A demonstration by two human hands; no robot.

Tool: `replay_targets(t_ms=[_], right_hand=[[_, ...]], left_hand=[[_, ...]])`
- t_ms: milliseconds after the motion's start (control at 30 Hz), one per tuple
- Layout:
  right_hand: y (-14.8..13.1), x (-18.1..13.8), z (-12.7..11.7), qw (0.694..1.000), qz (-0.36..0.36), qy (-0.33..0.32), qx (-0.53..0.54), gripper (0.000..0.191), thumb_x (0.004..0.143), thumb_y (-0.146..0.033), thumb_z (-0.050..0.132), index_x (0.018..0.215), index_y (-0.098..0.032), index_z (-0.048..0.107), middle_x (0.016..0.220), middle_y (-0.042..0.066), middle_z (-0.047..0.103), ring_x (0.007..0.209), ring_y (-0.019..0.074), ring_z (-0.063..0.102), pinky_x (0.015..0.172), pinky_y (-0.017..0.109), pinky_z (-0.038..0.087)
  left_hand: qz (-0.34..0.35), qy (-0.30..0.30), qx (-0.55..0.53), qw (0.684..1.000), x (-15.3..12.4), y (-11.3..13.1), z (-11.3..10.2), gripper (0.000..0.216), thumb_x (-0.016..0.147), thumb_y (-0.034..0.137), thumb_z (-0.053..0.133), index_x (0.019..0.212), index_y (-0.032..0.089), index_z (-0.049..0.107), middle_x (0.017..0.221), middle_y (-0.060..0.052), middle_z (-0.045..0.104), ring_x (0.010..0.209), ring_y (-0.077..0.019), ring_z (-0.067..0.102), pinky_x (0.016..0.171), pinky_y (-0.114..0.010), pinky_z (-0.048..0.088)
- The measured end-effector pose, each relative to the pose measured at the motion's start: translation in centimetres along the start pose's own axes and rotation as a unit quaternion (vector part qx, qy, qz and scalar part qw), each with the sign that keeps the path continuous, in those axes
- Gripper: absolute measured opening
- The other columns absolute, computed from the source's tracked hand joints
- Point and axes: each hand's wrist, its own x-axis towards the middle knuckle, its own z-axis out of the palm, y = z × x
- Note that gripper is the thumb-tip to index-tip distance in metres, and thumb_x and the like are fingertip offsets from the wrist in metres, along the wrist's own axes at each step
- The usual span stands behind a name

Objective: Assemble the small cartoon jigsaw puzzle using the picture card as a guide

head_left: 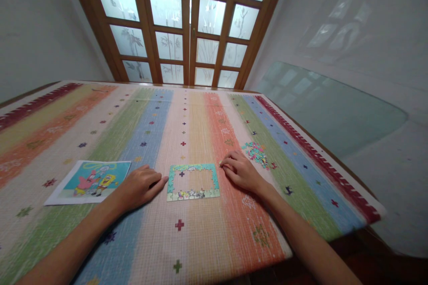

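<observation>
Teal puzzle border (pixel 192 195) lies between left fingers (pixel 154 177), loosely bent, thumb apart and just beside it, and right fingers (pixel 229 160), pinching a small piece (pixel 220 165).

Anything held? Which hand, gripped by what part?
The right hand seems to pinch a small puzzle piece, too small to tell by which part. The left hand shows nothing held; it rests beside the puzzle border.

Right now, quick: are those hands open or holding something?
Left hand: partly open, resting beside the puzzle frame, nothing visibly held.
Right hand: partly closed, perhaps pinching something; too small to tell.
</observation>
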Motion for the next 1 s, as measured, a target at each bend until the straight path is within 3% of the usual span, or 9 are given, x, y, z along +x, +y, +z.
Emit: replay_targets(t_ms=[233,433,600,800,1000], right_hand=[[3.3,-0.7,-3.5,0.986,0.126,0.03,-0.104,0.011,0.084,-0.021,0.06,0.084,-0.02,0.071,0.09,0.009,0.067,0.089,0.0251,0.061,0.083,0.037,0.047],[6.3,-2.3,-5.6,0.973,0.175,-0.035,-0.146,0.023,0.07,-0.014,0.057,0.083,-0.021,0.075,0.09,0.008,0.068,0.088,0.0247,0.062,0.082,0.035,0.047],[6.6,-2.6,-6.0,0.967,0.197,-0.068,-0.146,0.023,0.076,-0.016,0.06,0.091,-0.02,0.078,0.093,0.011,0.071,0.09,0.0262,0.065,0.083,0.037,0.048],[7.0,-2.8,-6.3,0.965,0.214,-0.068,-0.135,0.015,0.085,-0.023,0.065,0.092,-0.021,0.079,0.1,0.011,0.073,0.098,0.0276,0.067,0.088,0.038,0.05],[7.2,-3.0,-6.1,0.968,0.213,-0.067,-0.112,0.021,0.086,-0.019,0.064,0.101,-0.022,0.079,0.1,0.01,0.071,0.097,0.0259,0.067,0.09,0.038,0.05]], left_hand=[[-0.001,-0.006,0.002,1.0,-0.2,-0.1,0.0,0.05,0.109,0.03,0.035,0.064,0.019,0.053,0.056,0.001,0.055,0.054,-0.0151,0.053,0.064,-0.031,0.036],[-0.017,-0.003,-0.028,0.999,-0.3,-0.1,0.0,0.048,0.108,0.031,0.038,0.065,0.019,0.053,0.057,0.001,0.055,0.055,-0.0154,0.051,0.065,-0.031,0.035],[-0.018,-0.014,-0.016,1.0,-0.1,0.1,-0.2,0.05,0.109,0.032,0.035,0.064,0.019,0.054,0.057,0.0,0.055,0.056,-0.016,0.052,0.065,-0.032,0.035],[-0.024,-0.018,-0.018,0.999,-0.2,0.0,-0.1,0.05,0.109,0.033,0.036,0.065,0.019,0.055,0.057,0.0,0.056,0.057,-0.0157,0.053,0.066,-0.031,0.036],[-0.021,-0.013,-0.014,1.0,-0.2,0.0,0.0,0.048,0.109,0.031,0.037,0.065,0.019,0.054,0.057,0.0,0.056,0.057,-0.0159,0.054,0.066,-0.031,0.036]])
